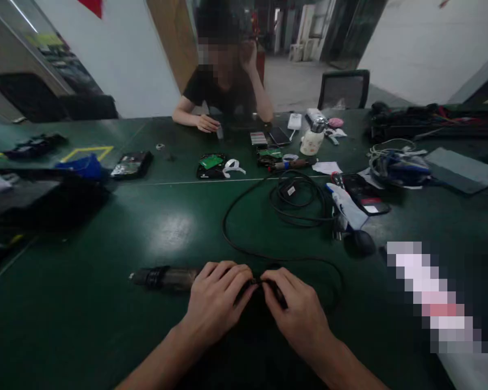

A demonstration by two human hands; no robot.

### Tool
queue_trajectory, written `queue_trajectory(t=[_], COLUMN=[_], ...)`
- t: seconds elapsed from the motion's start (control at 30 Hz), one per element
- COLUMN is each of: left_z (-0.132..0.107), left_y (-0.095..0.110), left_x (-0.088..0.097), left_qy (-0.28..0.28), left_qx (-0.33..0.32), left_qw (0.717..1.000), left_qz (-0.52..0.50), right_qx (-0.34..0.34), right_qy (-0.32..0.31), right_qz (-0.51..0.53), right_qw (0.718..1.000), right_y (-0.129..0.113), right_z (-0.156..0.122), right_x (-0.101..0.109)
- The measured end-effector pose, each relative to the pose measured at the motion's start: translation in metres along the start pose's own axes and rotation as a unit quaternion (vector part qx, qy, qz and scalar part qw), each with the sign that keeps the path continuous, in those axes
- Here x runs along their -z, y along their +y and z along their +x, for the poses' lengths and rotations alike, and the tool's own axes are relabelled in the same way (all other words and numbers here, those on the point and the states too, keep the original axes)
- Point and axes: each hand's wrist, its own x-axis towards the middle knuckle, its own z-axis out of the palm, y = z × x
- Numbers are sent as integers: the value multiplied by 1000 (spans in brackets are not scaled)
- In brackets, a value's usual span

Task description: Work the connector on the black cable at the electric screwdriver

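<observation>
A dark electric screwdriver [173, 278] lies nearly level above the green table, its narrow tip pointing left. My left hand [219, 295] is closed around its rear end. Opposite it, my right hand [295, 303] pinches the end of a black cable [248, 253] at the back of the screwdriver. Fingers of both hands meet there, hiding most of the joint, so I cannot tell whether the plug is fully seated. From my right hand the cable loops round and runs to a loose coil farther up the table.
Across the green table [106, 319] sits another person [223, 92], one hand on a small object. Hard drives [132, 164], another screwdriver [293, 164], a patterned cup [311, 142] and a blue-white packet [347, 206] lie about. A black tray [77, 197] stands left.
</observation>
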Motion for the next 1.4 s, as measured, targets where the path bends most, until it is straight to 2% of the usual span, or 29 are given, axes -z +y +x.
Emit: queue_trajectory(t=[0.17, 0.33, 0.53, 0.7, 0.87, 1.07, 1.2, 1.4], left_z=[-2, -1, -2, -2, -3, -2, -2, -3], left_y=[-4, -1, -2, -3, -4, -3, -4, -3], left_x=[4, 2, 4, 2, 5, 4, 5, 4], left_qy=[-10, 6, -3, 9, -11, -4, -3, 3], left_qx=[-41, -13, -41, -18, -51, -25, -54, -20], left_qw=[999, 1000, 999, 1000, 999, 1000, 999, 1000], left_qz=[-15, 3, -9, 6, 3, 17, 8, 8], right_qx=[-3, 0, 1, 1, -2, -5, -7, -1], right_qy=[-1, -8, -12, -9, -8, -7, -9, -3], right_qz=[-1, 4, 1, -6, -1, -2, 4, 5], right_qw=[1000, 1000, 1000, 1000, 1000, 1000, 1000, 1000], right_y=[-4, -5, -2, -3, -6, -4, -4, -4], right_z=[1, 2, 0, 1, 2, 0, 0, 1], right_x=[3, 5, 3, 4, 6, 4, 4, 5])
